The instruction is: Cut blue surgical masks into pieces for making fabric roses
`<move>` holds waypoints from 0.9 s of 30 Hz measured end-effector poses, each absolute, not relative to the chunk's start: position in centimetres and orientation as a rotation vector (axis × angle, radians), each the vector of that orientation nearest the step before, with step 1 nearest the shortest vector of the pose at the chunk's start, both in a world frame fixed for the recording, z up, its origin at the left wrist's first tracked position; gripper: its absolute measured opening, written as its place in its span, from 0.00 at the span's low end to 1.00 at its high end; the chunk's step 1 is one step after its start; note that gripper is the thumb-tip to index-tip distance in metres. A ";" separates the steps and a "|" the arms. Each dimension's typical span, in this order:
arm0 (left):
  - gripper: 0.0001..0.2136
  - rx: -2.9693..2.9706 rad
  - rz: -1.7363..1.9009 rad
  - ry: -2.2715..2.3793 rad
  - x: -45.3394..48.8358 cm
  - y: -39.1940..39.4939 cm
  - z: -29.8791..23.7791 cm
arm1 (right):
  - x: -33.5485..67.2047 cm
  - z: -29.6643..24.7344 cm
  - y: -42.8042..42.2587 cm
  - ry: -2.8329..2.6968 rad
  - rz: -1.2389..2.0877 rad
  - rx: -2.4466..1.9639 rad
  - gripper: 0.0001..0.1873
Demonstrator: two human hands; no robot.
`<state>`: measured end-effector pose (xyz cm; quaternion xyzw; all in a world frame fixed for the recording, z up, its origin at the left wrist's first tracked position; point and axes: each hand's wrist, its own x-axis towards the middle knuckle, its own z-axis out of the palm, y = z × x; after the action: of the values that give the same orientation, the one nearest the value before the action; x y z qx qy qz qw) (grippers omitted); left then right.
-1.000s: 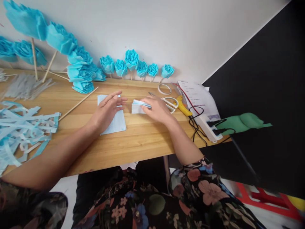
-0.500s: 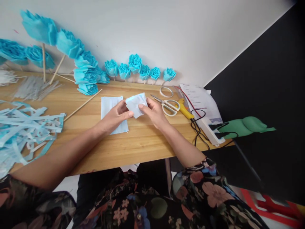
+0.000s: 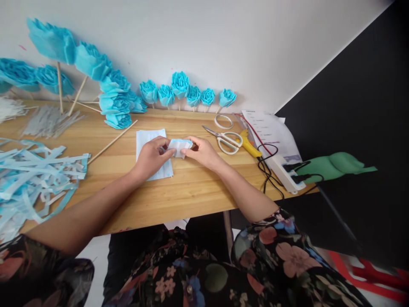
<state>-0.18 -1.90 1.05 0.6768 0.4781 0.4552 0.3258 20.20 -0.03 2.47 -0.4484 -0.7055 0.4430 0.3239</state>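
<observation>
Over there, the left hand (image 3: 151,157) and right hand (image 3: 204,152) pinch opposite ends of a folded pale-blue sheet (image 3: 179,149). Beneath the left, a flat light-blue sheet (image 3: 163,169) lies on the bench (image 3: 191,194).

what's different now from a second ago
The left hand has moved right, off the flat sheet, and taken hold of the folded piece. The right hand, gripping it throughout, has brought it left. The flat sheet, scissors and flowers stayed put.

The head view looks forward and down (fairly near) at the table (image 3: 198,192).
</observation>
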 end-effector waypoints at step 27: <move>0.11 1.446 1.248 1.191 -0.3 -2.2 1.5 | 20.1 1.8 0.1 -1.777 1.268 -1.077 0.14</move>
<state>-0.34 -2.16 1.45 0.5797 0.4775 0.5003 0.4309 20.08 0.06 1.81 -0.4150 -0.6849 0.4886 0.3463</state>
